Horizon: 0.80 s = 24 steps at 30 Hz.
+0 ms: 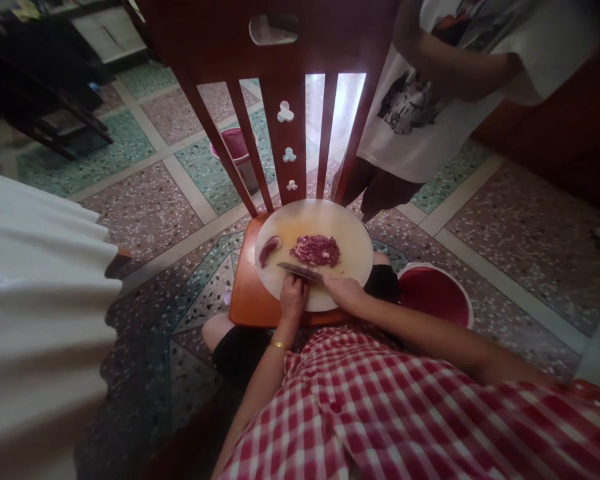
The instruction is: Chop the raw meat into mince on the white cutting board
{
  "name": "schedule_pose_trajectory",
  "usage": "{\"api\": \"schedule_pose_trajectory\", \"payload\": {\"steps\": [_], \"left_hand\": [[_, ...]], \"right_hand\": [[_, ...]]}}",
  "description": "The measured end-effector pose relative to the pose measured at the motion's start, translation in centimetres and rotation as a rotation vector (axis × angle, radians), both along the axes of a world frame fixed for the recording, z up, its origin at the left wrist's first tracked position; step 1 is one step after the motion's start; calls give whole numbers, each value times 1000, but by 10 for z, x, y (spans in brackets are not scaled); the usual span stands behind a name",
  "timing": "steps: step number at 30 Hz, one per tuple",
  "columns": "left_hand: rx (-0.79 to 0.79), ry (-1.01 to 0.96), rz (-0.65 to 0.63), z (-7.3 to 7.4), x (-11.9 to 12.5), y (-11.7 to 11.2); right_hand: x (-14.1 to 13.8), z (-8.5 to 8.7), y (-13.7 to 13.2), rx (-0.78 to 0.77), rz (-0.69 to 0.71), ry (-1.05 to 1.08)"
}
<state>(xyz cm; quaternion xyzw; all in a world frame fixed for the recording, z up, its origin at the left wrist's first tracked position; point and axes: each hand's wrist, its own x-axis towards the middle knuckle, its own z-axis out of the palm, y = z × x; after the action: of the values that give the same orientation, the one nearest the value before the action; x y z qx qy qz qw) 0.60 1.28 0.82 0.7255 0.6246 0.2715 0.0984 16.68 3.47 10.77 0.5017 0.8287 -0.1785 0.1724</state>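
A round white cutting board lies on the seat of a wooden chair. My right hand is closed around the handle of a knife, whose blade points left across the near half of the board. Just on the near side of the blade, my left hand has its fingers curled down against the board; whatever is under them is hidden. Beyond the knife sits a pile of chopped raw red meat. One larger piece of meat lies to its left.
The chair's slatted back rises behind the board. Beside my right leg stands a red bucket, and another red-lined bin is beyond the chair. A person in a white T-shirt stands at right. White draped cloth hangs at left.
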Motion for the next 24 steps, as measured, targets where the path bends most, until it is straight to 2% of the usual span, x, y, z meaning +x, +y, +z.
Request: {"api": "schedule_pose_trajectory", "payload": {"steps": [3,6,12,19,21,24], "left_hand": [[-1,9,4,1,2,2],[32,-1,-60,2,1,4],[95,-99,-100,3,0,8],[94,-60,-113,1,0,8],[94,-62,-101,1,0,6],[110,-99,-51,1,1,3]], "right_hand": [[27,2,-13,-34,-24,-31],[31,3,-14,-34,-29,-23],[6,3,7,-52,-34,4],[-45,6,36,0,16,113],[-40,4,35,1,22,121],[-8,-1,27,4,7,120]]}}
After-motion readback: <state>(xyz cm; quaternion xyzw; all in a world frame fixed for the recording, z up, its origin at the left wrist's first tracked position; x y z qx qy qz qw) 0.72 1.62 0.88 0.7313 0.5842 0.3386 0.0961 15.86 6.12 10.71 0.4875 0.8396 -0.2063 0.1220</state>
